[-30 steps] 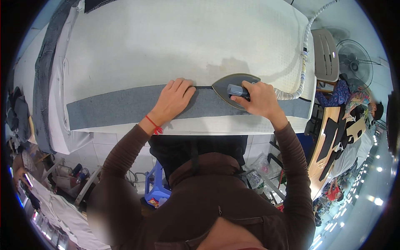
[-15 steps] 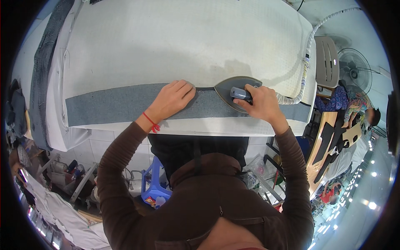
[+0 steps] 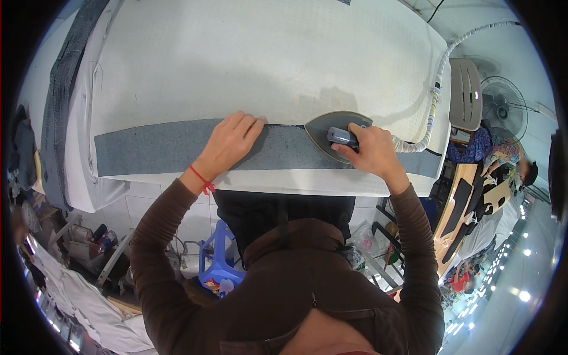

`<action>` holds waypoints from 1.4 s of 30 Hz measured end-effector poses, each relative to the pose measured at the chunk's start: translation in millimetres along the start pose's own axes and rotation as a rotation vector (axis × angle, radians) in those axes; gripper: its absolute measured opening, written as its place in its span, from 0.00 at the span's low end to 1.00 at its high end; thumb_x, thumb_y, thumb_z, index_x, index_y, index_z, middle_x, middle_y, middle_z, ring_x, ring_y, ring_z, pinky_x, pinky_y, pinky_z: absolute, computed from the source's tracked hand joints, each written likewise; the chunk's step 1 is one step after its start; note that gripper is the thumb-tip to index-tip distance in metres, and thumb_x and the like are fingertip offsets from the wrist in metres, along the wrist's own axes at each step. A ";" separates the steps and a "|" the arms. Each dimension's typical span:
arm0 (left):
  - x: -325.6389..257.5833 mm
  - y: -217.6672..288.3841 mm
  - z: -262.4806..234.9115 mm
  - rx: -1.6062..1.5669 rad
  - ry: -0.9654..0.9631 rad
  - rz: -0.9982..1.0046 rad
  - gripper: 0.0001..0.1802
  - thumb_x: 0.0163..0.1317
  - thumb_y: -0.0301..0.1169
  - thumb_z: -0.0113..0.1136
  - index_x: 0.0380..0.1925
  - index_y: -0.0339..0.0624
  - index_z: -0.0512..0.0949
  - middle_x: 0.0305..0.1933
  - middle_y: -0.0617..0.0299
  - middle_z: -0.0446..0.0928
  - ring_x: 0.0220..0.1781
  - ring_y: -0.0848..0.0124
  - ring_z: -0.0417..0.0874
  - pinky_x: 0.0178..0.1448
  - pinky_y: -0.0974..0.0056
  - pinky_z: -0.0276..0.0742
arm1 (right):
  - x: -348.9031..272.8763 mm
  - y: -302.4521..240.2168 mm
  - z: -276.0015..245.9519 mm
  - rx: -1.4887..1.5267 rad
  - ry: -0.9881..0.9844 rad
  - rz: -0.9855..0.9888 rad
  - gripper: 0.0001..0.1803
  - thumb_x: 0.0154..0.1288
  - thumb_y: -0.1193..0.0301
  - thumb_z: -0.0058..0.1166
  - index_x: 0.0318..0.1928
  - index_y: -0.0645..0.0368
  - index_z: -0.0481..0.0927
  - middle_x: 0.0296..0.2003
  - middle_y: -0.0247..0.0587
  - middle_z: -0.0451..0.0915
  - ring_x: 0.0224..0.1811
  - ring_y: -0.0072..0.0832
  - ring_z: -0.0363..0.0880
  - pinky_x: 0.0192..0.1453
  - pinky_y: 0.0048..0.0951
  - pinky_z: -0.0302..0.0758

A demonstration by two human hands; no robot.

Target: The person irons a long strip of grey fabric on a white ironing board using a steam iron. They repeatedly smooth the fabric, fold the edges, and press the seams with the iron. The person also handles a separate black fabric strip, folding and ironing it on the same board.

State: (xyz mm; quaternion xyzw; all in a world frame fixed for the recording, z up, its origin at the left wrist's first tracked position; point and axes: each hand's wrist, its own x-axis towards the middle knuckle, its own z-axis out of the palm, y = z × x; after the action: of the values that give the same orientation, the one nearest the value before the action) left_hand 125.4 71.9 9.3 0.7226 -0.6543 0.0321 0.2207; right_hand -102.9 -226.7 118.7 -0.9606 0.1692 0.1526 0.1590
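Iron (image 3: 320, 131) sits in right grip (image 3: 375, 151); left grip (image 3: 229, 143) touches cloth (image 3: 155, 149).

Table (image 3: 266, 65): we could pass beyond the grey strip (image 3: 154, 148).
Iron (image 3: 337, 135): blocks us over the strip's right half.
Wrapped hose (image 3: 430, 121): bars our right edge.

Pale wall (image 3: 510, 53) upper R, fan (image 3: 503, 110) nr beige chair (image 3: 465, 94); wht tiled floor (image 3: 142, 207), blue stool (image 3: 220, 261); bright lights (image 3: 524, 296) lower R.

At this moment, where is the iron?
In the head view, the iron is right of centre, in the right grip, overlapping the far edge of the grey cloth strip on the table.
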 end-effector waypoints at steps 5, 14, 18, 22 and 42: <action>-8.2 -8.0 -7.4 -0.005 0.000 0.032 0.21 0.63 0.24 0.70 0.57 0.35 0.87 0.53 0.57 0.82 0.53 0.61 0.84 0.55 0.59 0.86 | 3.0 -5.0 2.2 -0.001 0.033 -0.038 0.26 0.70 0.47 0.77 0.38 0.57 0.85 0.21 0.49 0.82 0.25 0.55 0.85 0.33 0.50 0.79; -18.1 -29.2 -0.4 0.041 -0.002 0.227 0.25 0.65 0.26 0.73 0.63 0.35 0.89 0.56 0.59 0.83 0.53 0.63 0.84 0.57 0.59 0.87 | 7.0 -12.2 4.7 -0.012 0.036 -0.068 0.26 0.69 0.47 0.78 0.39 0.57 0.85 0.20 0.48 0.81 0.24 0.53 0.85 0.32 0.49 0.78; -13.9 -25.0 0.3 0.045 0.030 0.201 0.21 0.65 0.27 0.74 0.59 0.35 0.91 0.54 0.60 0.83 0.53 0.63 0.84 0.57 0.59 0.87 | 9.3 -19.9 3.1 -0.034 0.010 -0.057 0.31 0.71 0.39 0.74 0.37 0.57 0.85 0.20 0.47 0.82 0.25 0.51 0.86 0.32 0.48 0.80; -11.2 -17.0 -3.0 0.039 0.040 0.119 0.21 0.65 0.27 0.74 0.58 0.36 0.91 0.53 0.60 0.82 0.53 0.63 0.83 0.56 0.59 0.87 | 13.2 -29.4 1.0 -0.048 -0.025 -0.063 0.32 0.71 0.38 0.73 0.38 0.57 0.85 0.20 0.46 0.82 0.25 0.50 0.86 0.31 0.47 0.79; -0.9 -14.7 -6.4 -0.061 -0.025 0.157 0.28 0.72 0.26 0.66 0.72 0.48 0.85 0.55 0.62 0.82 0.56 0.64 0.82 0.61 0.58 0.81 | -13.5 31.8 -15.5 0.208 0.091 0.220 0.29 0.74 0.45 0.71 0.41 0.64 0.89 0.24 0.55 0.85 0.29 0.54 0.88 0.38 0.46 0.80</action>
State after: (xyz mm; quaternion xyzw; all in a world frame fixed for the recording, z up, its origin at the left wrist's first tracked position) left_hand 141.0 75.8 10.7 0.6625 -0.7121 0.0203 0.2313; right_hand -123.1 -256.9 129.2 -0.9205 0.2952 0.1072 0.2322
